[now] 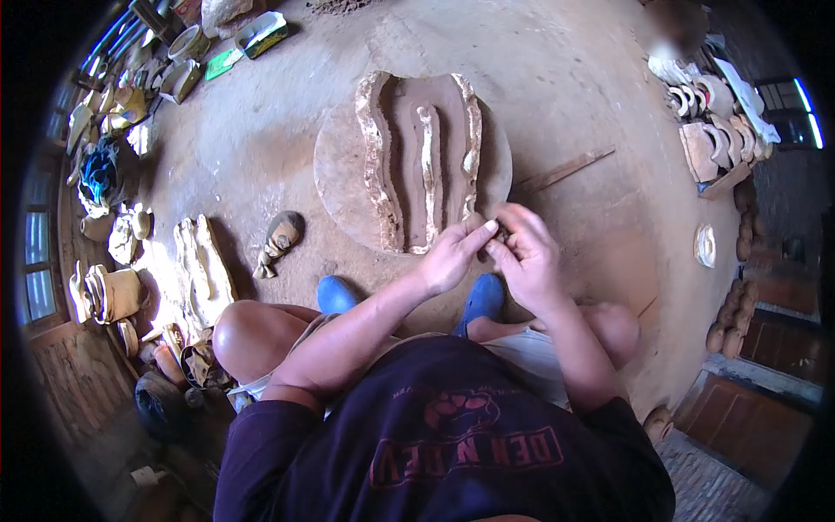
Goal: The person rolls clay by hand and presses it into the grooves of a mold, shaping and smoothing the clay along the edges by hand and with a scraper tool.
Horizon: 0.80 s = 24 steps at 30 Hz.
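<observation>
Both my hands are brought together in front of my knees. My left hand [454, 255] is closed with its thumb pressed toward the fingertips of my right hand [528, 254], which is also pinched. Between the fingertips is a small dark bit, mostly hidden, that I cannot make out. Just beyond the hands lies an open plaster mould [374, 148] with a rough whitish rim, lined with smooth brown clay [404, 130] and split by a narrow central ridge [426, 152]. It rests on a round board [335, 165]; neither hand visibly presses on the clay.
A wooden stick [570, 168] lies right of the board. On the floor to the left are a tied cloth bundle [280, 239] and another mould piece [202, 270]. Curved pieces [722, 139] are stacked at the right. A green box [261, 35] stands at the back left.
</observation>
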Tool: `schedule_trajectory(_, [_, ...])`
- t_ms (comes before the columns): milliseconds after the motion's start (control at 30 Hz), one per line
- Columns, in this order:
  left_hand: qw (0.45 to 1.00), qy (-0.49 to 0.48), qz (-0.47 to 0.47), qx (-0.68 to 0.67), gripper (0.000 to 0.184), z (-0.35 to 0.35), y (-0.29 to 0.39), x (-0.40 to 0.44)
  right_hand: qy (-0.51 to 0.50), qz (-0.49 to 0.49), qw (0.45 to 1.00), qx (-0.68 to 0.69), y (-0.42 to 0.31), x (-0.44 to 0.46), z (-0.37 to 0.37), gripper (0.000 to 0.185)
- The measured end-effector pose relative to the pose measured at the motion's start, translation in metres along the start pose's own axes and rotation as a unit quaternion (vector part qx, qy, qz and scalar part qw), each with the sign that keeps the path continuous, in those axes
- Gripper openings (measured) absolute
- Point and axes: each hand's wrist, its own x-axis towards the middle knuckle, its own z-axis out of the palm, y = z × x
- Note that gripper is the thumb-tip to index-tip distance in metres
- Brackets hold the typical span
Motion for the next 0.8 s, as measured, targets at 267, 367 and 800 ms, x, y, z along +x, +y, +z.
schedule_trajectory(267, [0.981, -0.069, -0.177, -0.020, 0.086, -0.001, -0.013, -0.017, -0.045, 0.007, 0.994, -0.101, 0.032, -0.006, -0.011, 0.018])
schedule_trajectory(367, [0.970, 0.097, -0.151, 0.162, 0.090, -0.010, -0.069, -0.016, 0.017, 0.201, 0.956, 0.212, 0.026, -0.001, -0.020, 0.019])
schedule_trajectory(800, [0.913, 0.383, -0.122, 0.061, 0.067, -0.045, -0.052, -0.066, -0.034, 0.258, 0.945, 0.197, 0.003, 0.045, -0.053, 0.016])
